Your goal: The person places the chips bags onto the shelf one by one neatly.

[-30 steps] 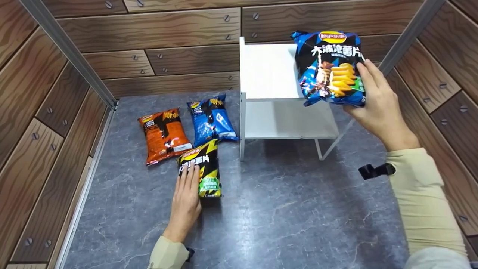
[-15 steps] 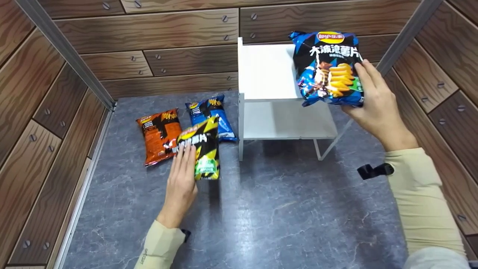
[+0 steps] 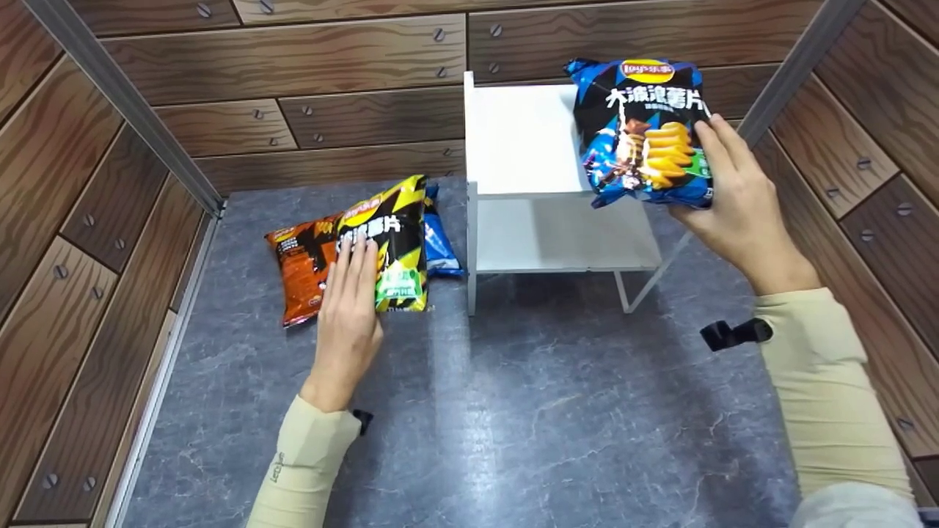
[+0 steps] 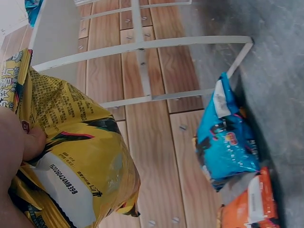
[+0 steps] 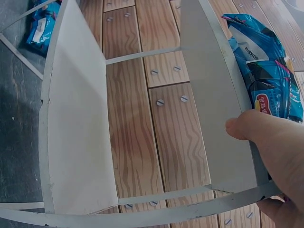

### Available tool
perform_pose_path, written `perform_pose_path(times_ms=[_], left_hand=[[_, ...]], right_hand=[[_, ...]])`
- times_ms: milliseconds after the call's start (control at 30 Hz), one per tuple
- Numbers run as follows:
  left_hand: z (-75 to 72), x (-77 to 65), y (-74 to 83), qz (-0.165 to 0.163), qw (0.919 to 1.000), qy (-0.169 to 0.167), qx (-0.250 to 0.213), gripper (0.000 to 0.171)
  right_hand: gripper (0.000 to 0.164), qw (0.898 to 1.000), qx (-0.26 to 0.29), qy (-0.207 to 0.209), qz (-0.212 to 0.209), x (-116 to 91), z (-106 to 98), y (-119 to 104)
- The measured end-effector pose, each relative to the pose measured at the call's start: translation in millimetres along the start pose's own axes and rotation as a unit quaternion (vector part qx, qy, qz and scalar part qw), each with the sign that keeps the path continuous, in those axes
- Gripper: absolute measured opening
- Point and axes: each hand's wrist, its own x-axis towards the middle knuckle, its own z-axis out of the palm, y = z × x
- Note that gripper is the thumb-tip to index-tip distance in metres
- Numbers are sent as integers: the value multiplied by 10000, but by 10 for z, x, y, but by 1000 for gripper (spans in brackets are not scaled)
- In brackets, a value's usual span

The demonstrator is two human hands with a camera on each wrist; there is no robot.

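Note:
My left hand [image 3: 351,323] holds a yellow and black bag of chips [image 3: 403,242] by its left side, raised off the floor. Its fingers lie along the front, and the left wrist view shows the thumb [image 4: 34,142] against the back. My right hand [image 3: 741,209] grips a blue and black bag of chips [image 3: 645,136] at its right edge, at the upper shelf's right end. The right wrist view shows its thumb [image 5: 240,126] near the shelf edge; the other fingers are mostly hidden there. An orange bag [image 3: 297,271] and another blue bag [image 3: 441,246] lie partly covered behind the yellow one.
A white two-tier shelf rack [image 3: 524,139] with thin metal legs stands right of the floor bags, its side post close to the blue one. Wood-patterned walls [image 3: 308,59] enclose the grey marbled floor [image 3: 557,411] on three sides.
My left hand has lifted the yellow bag from the floor and carried it up and forward, over the orange and blue bags. The right hand and its bag have stayed in place.

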Motion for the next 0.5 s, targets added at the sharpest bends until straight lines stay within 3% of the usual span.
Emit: perform_pose_path(times_ms=[333, 500], left_hand=[[-134, 339, 37, 139, 9993, 319, -167, 77], [-240, 537, 86, 22, 9991, 355, -250, 77]], right_hand=[[92, 10000, 19, 18, -22, 3, 5, 2], [91, 10000, 50, 42, -27, -3, 6, 3]])
